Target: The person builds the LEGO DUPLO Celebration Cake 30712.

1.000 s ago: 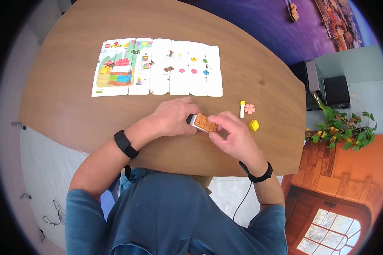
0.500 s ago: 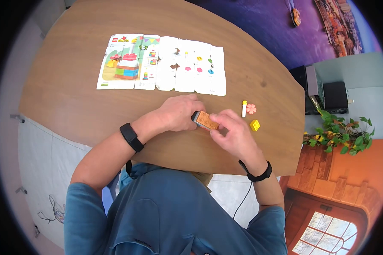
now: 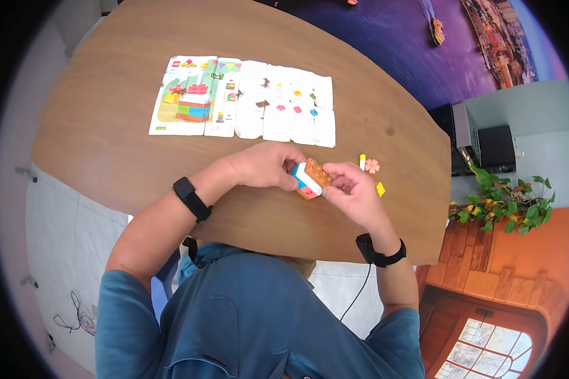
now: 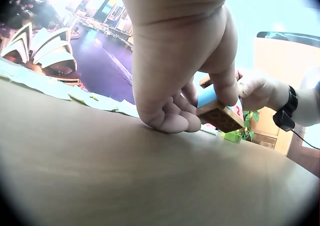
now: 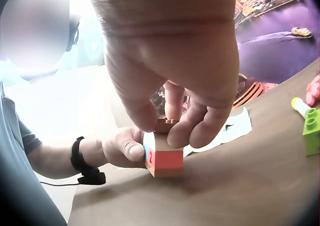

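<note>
Both hands hold a small stack of toy building bricks above the tabletop. On top is a brown studded plate [image 3: 316,172]; under it come a white layer [image 3: 310,181], then a blue brick [image 4: 206,97] beside a red brick [image 5: 168,159] with a number 2 on its side. Another brown plate [image 4: 220,117] forms the bottom. My left hand [image 3: 265,165] grips the stack's left end between thumb and fingers. At the right end, my right hand [image 3: 354,192] pinches the upper part, fingertips at the top plate. The stack is tilted, its side facing me.
Right of the hands lie a white stick with a yellow top [image 3: 362,163], a pink flower piece [image 3: 372,166] and a yellow brick [image 3: 380,189]. An unfolded instruction sheet [image 3: 243,120] lies behind the hands. The table's front edge [image 3: 253,245] runs close to the body.
The stack has been tipped, so its white, blue and red side now shows where mostly the brown top was seen. Both hands have turned with it, moving slightly right.
</note>
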`<action>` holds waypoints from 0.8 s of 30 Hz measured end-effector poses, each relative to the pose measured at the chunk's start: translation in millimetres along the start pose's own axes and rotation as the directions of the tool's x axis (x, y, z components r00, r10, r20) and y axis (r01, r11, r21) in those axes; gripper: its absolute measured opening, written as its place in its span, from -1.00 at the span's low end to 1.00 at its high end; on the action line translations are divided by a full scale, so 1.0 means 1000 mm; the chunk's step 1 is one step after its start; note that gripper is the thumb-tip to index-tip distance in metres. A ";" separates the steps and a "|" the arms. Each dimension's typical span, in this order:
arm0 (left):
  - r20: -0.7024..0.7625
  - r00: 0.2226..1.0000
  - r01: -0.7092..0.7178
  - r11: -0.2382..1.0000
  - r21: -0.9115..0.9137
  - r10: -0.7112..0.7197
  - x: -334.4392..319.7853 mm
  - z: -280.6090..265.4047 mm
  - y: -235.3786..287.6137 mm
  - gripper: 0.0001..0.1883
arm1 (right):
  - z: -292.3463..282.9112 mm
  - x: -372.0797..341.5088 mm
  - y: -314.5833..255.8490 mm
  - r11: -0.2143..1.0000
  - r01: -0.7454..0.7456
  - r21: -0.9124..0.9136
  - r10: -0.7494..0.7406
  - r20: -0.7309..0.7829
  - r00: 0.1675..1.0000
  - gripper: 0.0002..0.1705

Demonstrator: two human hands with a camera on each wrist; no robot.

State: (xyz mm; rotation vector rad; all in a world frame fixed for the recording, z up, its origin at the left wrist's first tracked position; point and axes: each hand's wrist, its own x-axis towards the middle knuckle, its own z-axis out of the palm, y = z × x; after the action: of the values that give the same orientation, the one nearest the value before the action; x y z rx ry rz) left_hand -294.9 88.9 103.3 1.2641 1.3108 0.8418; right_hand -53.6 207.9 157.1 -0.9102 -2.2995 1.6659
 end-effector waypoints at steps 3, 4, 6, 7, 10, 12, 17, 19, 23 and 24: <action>-0.033 0.999 0.000 1.000 -0.027 -0.001 0.002 0.000 0.004 -0.45 | -0.004 0.002 0.002 0.998 0.054 -0.022 -0.054 -0.004 0.999 -0.57; -0.047 0.998 -0.029 0.996 0.088 0.033 0.003 0.001 0.004 -0.44 | -0.005 0.003 0.001 0.998 0.052 -0.021 -0.052 -0.008 0.999 -0.57; -0.053 0.996 -0.054 0.978 0.202 0.066 0.005 0.004 0.004 -0.43 | -0.007 0.003 0.000 0.961 0.114 -0.251 -0.110 0.030 0.993 -0.55; -0.109 0.985 -0.109 0.965 0.239 0.138 0.004 0.007 0.003 -0.43 | -0.007 0.003 0.000 0.962 0.112 -0.248 -0.108 0.027 0.994 -0.55; -0.172 0.956 -0.174 0.929 0.327 0.239 0.005 0.016 0.001 -0.45 | -0.003 0.002 0.002 0.928 0.197 -0.317 -0.199 0.026 0.980 -0.56; -0.182 0.945 -0.190 0.908 0.375 0.272 0.007 0.018 0.000 -0.45 | -0.004 0.001 0.001 0.904 0.227 -0.363 -0.229 0.038 0.973 -0.57; -0.161 0.953 -0.164 0.881 0.444 0.258 0.008 0.019 0.001 -0.47 | -0.032 -0.018 0.011 0.908 0.216 -0.360 -0.273 -0.116 0.955 -0.65; -0.160 0.953 -0.163 0.879 0.448 0.258 0.005 0.018 0.005 -0.48 | -0.054 -0.030 0.015 0.909 0.128 -0.396 -0.248 -0.268 0.931 -0.73; -0.190 0.940 -0.172 0.875 0.453 0.284 0.005 0.022 0.008 -0.50 | -0.092 -0.054 0.042 0.902 -0.089 -0.422 -0.095 -0.395 0.914 -0.75; -0.185 0.940 -0.177 0.874 0.453 0.286 0.006 0.023 0.006 -0.50 | -0.093 -0.059 0.048 0.902 -0.093 -0.421 -0.093 -0.400 0.912 -0.75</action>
State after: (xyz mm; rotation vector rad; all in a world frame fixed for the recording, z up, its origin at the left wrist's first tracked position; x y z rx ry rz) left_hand -270.7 92.1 103.7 1.7388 1.6272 0.9317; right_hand 55.1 259.9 160.2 -1.2060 -2.3822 0.8417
